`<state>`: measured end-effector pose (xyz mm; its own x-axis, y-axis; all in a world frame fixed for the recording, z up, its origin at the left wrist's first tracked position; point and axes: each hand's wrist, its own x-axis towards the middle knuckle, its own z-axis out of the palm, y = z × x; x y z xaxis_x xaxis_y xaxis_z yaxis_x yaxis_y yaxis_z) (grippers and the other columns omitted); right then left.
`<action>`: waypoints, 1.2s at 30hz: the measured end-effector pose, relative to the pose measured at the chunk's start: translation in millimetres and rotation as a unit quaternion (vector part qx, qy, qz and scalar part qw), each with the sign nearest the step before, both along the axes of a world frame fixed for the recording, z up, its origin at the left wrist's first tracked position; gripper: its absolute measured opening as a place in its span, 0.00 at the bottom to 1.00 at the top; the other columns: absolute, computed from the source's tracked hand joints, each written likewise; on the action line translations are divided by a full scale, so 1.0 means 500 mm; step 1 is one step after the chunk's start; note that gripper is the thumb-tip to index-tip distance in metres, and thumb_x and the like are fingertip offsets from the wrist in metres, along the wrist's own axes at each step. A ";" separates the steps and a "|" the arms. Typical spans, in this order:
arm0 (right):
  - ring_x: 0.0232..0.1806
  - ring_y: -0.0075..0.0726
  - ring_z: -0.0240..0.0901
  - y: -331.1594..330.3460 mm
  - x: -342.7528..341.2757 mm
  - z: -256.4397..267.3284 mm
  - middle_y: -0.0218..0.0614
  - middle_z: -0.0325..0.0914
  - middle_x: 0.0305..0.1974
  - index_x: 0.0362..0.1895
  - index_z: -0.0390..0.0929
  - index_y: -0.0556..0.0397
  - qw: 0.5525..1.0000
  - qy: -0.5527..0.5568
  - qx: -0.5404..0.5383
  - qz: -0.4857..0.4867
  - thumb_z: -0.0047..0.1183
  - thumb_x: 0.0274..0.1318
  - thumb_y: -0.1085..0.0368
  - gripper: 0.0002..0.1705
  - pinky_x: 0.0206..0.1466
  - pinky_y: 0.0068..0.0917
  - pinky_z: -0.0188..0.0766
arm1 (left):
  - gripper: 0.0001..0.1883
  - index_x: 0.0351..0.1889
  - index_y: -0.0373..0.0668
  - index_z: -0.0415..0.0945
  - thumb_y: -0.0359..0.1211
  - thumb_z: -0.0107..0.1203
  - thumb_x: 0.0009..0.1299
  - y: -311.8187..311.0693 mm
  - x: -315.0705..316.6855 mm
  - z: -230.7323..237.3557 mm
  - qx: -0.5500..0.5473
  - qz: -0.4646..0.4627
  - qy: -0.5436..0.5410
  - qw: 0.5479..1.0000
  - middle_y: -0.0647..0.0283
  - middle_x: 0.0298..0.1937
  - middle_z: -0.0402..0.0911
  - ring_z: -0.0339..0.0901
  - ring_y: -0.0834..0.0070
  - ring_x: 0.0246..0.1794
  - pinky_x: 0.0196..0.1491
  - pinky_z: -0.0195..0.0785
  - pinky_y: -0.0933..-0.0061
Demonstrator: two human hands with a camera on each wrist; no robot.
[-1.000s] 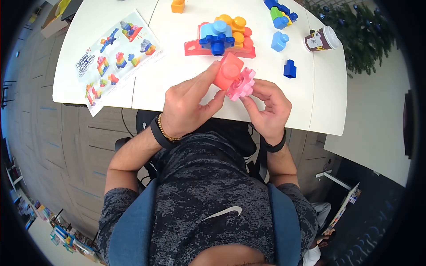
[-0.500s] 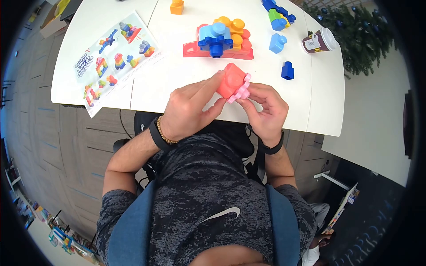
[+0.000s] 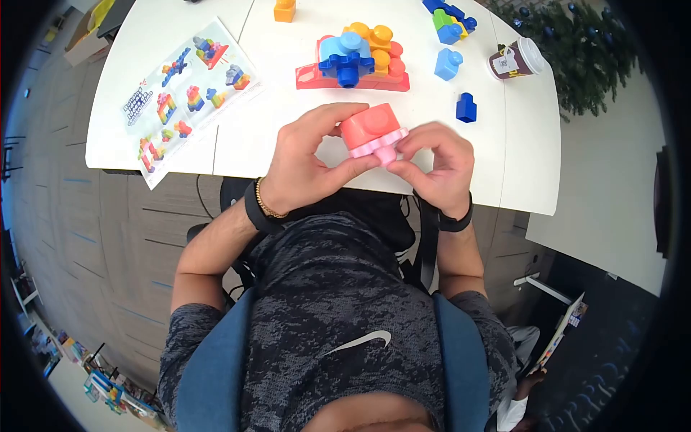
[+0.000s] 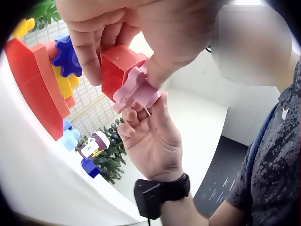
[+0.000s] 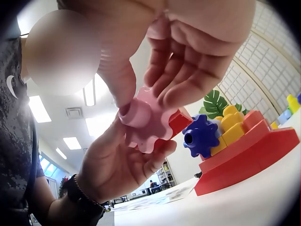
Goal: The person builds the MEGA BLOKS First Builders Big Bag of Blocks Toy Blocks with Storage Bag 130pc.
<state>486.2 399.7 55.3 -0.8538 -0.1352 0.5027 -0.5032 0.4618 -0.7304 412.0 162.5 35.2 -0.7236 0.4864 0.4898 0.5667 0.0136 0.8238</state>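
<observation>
In the head view my left hand [image 3: 302, 155] grips a red toy block [image 3: 368, 122] above the table's near edge. Its fingers lie along the far side of the block, and the thumb presses at the pink gear. That pink gear [image 5: 153, 120], with a round stem, sits against one side of the block. My right hand [image 3: 443, 165] pinches the gear, thumb at the stem and fingertips at the toothed rim. Beyond both hands stands a built model: a red base [image 3: 309, 77], yellow blocks [image 3: 378, 36], a light blue block [image 3: 344, 45] and a dark blue gear [image 3: 348, 68].
A dark blue block [image 3: 466, 108] and a light blue block [image 3: 448, 65] lie at the right, near a paper cup [image 3: 515, 59]. Joined blocks [image 3: 448, 21] stand farther back. A picture sheet [image 3: 191, 101] covers the left side; an orange block [image 3: 284, 10] sits at the back.
The red block and pink gear have turned, so the gear's stem now points toward me. My left thumb has moved under the gear, and the right fingers have shifted along its rim.
</observation>
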 end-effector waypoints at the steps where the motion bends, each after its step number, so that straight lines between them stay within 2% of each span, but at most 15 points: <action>1: 0.41 0.36 0.83 0.003 -0.003 -0.001 0.38 0.85 0.44 0.52 0.85 0.55 1.000 0.006 -0.019 -0.013 0.84 0.42 0.63 0.31 0.46 0.28 0.79 | 0.36 0.64 0.36 0.79 0.37 0.81 0.58 0.007 0.002 -0.008 0.026 -0.018 -0.026 0.999 0.53 0.51 0.88 0.88 0.66 0.48 0.52 0.82 0.67; 4: 0.49 0.38 0.82 -0.012 -0.023 0.034 0.40 0.84 0.49 0.59 0.83 0.53 0.998 -0.020 -0.066 -0.014 0.84 0.42 0.61 0.37 0.52 0.31 0.78 | 0.37 0.66 0.36 0.77 0.35 0.80 0.60 0.009 -0.001 -0.016 0.046 -0.060 -0.052 0.996 0.53 0.54 0.88 0.88 0.66 0.51 0.53 0.82 0.68; 5: 0.52 0.38 0.82 0.006 -0.029 0.065 0.40 0.84 0.51 0.60 0.83 0.53 0.996 -0.040 0.050 0.069 0.83 0.42 0.60 0.38 0.56 0.33 0.78 | 0.38 0.68 0.36 0.76 0.34 0.80 0.60 0.008 -0.002 -0.016 0.039 -0.086 -0.053 0.994 0.53 0.55 0.88 0.88 0.67 0.53 0.55 0.82 0.69; 6: 0.52 0.38 0.82 0.015 -0.031 0.064 0.40 0.84 0.51 0.60 0.83 0.53 0.996 -0.039 0.051 0.069 0.83 0.42 0.60 0.38 0.56 0.33 0.78 | 0.38 0.68 0.36 0.76 0.34 0.80 0.60 0.009 0.001 -0.014 0.040 -0.086 -0.052 0.994 0.53 0.55 0.88 0.88 0.67 0.53 0.55 0.82 0.69; 9: 0.52 0.39 0.83 0.037 -0.046 0.061 0.40 0.84 0.52 0.62 0.83 0.54 0.980 -0.133 -0.025 0.143 0.82 0.43 0.60 0.39 0.57 0.33 0.78 | 0.42 0.74 0.37 0.70 0.31 0.79 0.62 0.011 0.013 -0.004 0.104 -0.125 -0.179 0.970 0.52 0.59 0.87 0.87 0.67 0.58 0.60 0.82 0.67; 13: 0.54 0.38 0.81 0.027 -0.054 0.087 0.41 0.84 0.52 0.61 0.84 0.53 0.982 -0.149 0.007 0.116 0.81 0.45 0.59 0.37 0.60 0.33 0.76 | 0.47 0.80 0.37 0.61 0.26 0.76 0.64 0.006 0.011 0.003 0.074 -0.151 -0.240 0.956 0.50 0.67 0.82 0.81 0.67 0.66 0.69 0.76 0.62; 15: 0.59 0.36 0.78 0.032 -0.065 0.102 0.40 0.82 0.55 0.63 0.81 0.55 0.968 -0.177 0.071 0.161 0.76 0.55 0.56 0.34 0.65 0.32 0.73 | 0.47 0.81 0.37 0.61 0.26 0.76 0.64 0.012 0.011 -0.001 0.085 -0.152 -0.257 0.951 0.50 0.66 0.82 0.81 0.66 0.66 0.69 0.75 0.61; 19: 0.62 0.34 0.74 0.049 -0.080 0.030 0.39 0.79 0.60 0.68 0.75 0.57 0.952 -0.215 -0.112 0.189 0.69 0.65 0.53 0.34 0.68 0.33 0.70 | 0.47 0.78 0.34 0.64 0.37 0.79 0.63 0.023 0.008 -0.009 0.103 -0.092 -0.196 0.971 0.47 0.60 0.86 0.86 0.60 0.61 0.64 0.80 0.61; 21: 0.64 0.32 0.73 0.065 -0.098 0.017 0.38 0.76 0.64 0.71 0.69 0.60 0.959 -0.196 -0.181 0.091 0.64 0.71 0.53 0.34 0.69 0.34 0.70 | 0.49 0.77 0.32 0.63 0.41 0.78 0.63 0.020 0.004 0.001 0.095 -0.063 -0.157 0.981 0.45 0.60 0.86 0.86 0.55 0.60 0.63 0.80 0.59; 23: 0.65 0.32 0.72 0.084 -0.129 0.013 0.38 0.75 0.64 0.71 0.68 0.60 0.967 -0.175 -0.170 0.076 0.63 0.72 0.55 0.33 0.70 0.35 0.69 | 0.47 0.76 0.31 0.66 0.45 0.77 0.64 0.002 0.009 0.024 -0.163 -0.056 -0.087 0.981 0.39 0.69 0.77 0.79 0.45 0.67 0.71 0.72 0.52; 24: 0.66 0.33 0.72 0.088 -0.146 0.012 0.38 0.75 0.65 0.72 0.68 0.60 0.974 -0.145 -0.163 0.062 0.62 0.73 0.56 0.33 0.71 0.35 0.68 | 0.47 0.76 0.31 0.66 0.45 0.77 0.64 0.000 0.015 0.015 -0.162 -0.052 -0.088 0.981 0.39 0.69 0.77 0.79 0.45 0.67 0.71 0.72 0.52; 26: 0.67 0.33 0.71 0.089 -0.173 0.007 0.38 0.75 0.65 0.72 0.67 0.61 0.981 -0.120 -0.138 0.056 0.61 0.74 0.57 0.32 0.73 0.34 0.66 | 0.44 0.70 0.29 0.70 0.48 0.75 0.63 -0.003 0.023 -0.025 -0.276 -0.044 0.067 0.958 0.35 0.71 0.72 0.73 0.39 0.71 0.74 0.66 0.48; 27: 0.67 0.33 0.71 0.093 -0.187 0.006 0.39 0.75 0.66 0.74 0.66 0.60 0.985 -0.118 -0.116 0.054 0.61 0.74 0.57 0.33 0.73 0.34 0.65 | 0.44 0.70 0.30 0.70 0.47 0.75 0.62 -0.009 0.022 -0.035 -0.293 -0.063 0.061 0.952 0.36 0.75 0.66 0.65 0.41 0.78 0.79 0.57 0.45; 30: 0.68 0.34 0.71 0.088 -0.203 0.012 0.40 0.74 0.67 0.76 0.66 0.58 0.989 -0.112 -0.088 0.051 0.60 0.74 0.57 0.34 0.74 0.34 0.64 | 0.46 0.71 0.30 0.68 0.47 0.75 0.61 -0.023 0.032 -0.052 -0.334 -0.083 0.112 0.932 0.37 0.78 0.62 0.58 0.44 0.82 0.82 0.52 0.43; 36: 0.66 0.35 0.74 0.079 -0.213 0.028 0.38 0.78 0.65 0.74 0.71 0.55 0.990 -0.128 -0.021 0.060 0.57 0.75 0.60 0.28 0.73 0.34 0.66 | 0.47 0.73 0.32 0.66 0.47 0.75 0.61 -0.018 0.041 -0.065 -0.350 -0.071 0.128 0.925 0.38 0.79 0.60 0.55 0.44 0.83 0.82 0.49 0.42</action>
